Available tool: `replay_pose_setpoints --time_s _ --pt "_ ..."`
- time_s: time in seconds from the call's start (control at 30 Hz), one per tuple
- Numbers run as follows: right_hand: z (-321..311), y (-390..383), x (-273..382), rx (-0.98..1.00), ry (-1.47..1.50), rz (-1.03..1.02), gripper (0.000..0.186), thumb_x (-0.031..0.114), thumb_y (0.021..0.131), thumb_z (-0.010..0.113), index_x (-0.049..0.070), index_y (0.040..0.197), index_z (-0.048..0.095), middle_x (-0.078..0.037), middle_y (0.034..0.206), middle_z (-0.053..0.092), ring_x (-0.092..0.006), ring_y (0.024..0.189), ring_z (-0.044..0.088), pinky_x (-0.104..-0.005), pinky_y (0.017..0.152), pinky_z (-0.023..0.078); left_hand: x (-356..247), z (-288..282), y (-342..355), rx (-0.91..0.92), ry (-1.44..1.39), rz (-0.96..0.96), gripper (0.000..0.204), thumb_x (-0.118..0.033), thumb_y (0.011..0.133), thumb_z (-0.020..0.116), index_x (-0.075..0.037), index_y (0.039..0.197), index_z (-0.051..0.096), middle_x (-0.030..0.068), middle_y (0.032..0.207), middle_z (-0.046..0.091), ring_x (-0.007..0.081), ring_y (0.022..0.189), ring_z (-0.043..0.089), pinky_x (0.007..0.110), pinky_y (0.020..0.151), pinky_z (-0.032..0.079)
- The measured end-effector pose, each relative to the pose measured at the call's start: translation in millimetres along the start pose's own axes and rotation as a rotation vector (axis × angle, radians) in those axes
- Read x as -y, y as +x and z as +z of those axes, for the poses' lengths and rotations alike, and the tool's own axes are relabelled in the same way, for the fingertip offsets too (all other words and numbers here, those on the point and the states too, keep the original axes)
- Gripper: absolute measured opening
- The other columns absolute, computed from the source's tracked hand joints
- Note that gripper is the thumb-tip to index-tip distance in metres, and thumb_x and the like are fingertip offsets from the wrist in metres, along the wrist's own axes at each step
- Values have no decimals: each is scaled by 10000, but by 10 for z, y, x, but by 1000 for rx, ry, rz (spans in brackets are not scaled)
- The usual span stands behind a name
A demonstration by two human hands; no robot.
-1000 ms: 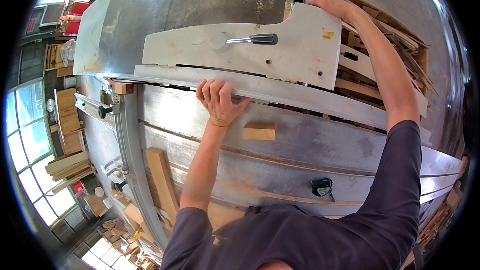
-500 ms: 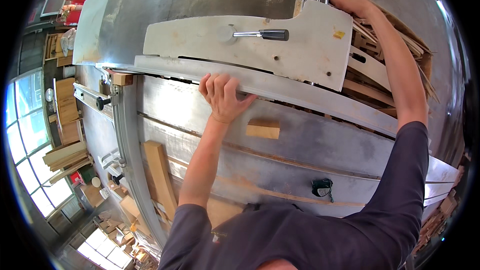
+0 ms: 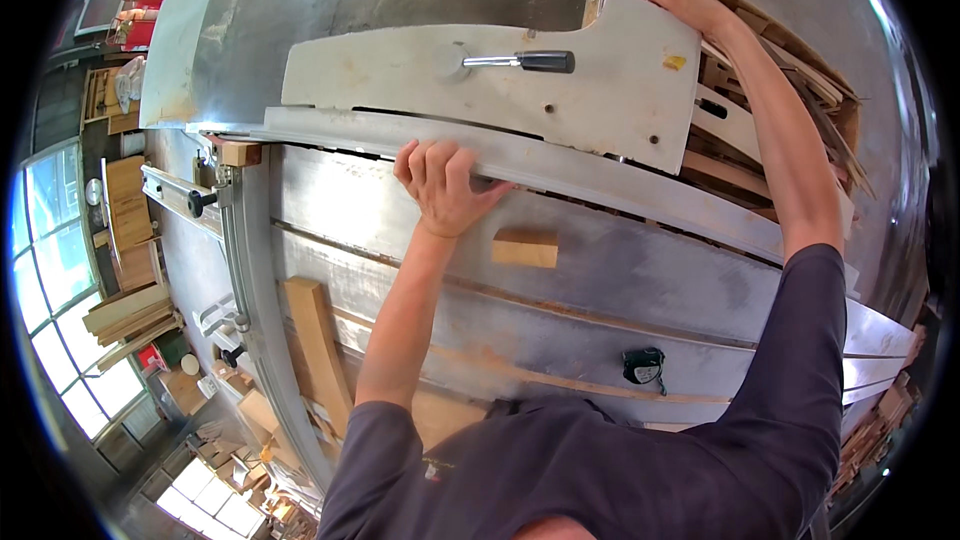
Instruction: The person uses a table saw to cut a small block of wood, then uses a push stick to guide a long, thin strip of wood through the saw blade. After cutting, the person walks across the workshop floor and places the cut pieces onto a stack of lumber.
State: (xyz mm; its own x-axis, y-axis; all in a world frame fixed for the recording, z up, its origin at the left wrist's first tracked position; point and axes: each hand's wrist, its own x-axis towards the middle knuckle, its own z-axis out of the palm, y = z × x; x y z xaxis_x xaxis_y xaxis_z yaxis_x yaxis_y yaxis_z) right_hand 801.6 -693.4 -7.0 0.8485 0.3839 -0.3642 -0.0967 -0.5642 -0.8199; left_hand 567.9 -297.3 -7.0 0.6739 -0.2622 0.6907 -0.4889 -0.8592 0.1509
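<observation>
Across the metal table [image 3: 650, 250] lies the long grey fence [image 3: 610, 180], the pale plate [image 3: 600, 90] along its far side. Your curled left hand [image 3: 446, 185] holds the fence; your right hand [image 3: 684, 2] is at the plate's far right corner, its grip too hidden to tell. Nearer you sits a wooden block [image 3: 525, 250].

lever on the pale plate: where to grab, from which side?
The lever is probably best taken by its black grip, from the right: that is the thick free end, while the thin chrome shaft runs left to a round hub.
</observation>
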Motion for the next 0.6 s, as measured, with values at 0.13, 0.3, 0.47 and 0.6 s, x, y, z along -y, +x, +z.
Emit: replay_pose_setpoints --time_s 0.13,0.3,0.47,0.6 --pt "41 -20 54 -22 1 4 404 369 1049 531 82 805 678 81 702 590 -4 602 490 -232 593 447 4 -37 11 8 7 5 714 -486 521 942 -174 1002 517 26 1022 537 246 998 514 489 1006 351" --pt "-59 -38 131 64 11 -5 406 377 1047 530 92 792 668 83 706 587 -4 608 491 -232 598 443 16 -28 -10 -1 7 10 687 -520 552 921 -174 1011 546 22 1026 547 246 996 528 478 1021 354" --pt "-703 -178 267 75 158 5 414 398 1043 528 99 786 656 78 701 565 -9 611 470 -237 585 416 -7 -24 25 3 -2 16 696 -492 530 934 -172 1005 539 21 1019 547 246 987 530 475 1012 358" --pt "21 -74 -44 -5 27 0 421 408 1038 530 106 760 626 76 662 523 -15 578 428 -252 549 396 -28 -29 33 -26 3 6 690 -469 527 937 -166 998 533 21 1005 548 247 977 530 473 1003 361"
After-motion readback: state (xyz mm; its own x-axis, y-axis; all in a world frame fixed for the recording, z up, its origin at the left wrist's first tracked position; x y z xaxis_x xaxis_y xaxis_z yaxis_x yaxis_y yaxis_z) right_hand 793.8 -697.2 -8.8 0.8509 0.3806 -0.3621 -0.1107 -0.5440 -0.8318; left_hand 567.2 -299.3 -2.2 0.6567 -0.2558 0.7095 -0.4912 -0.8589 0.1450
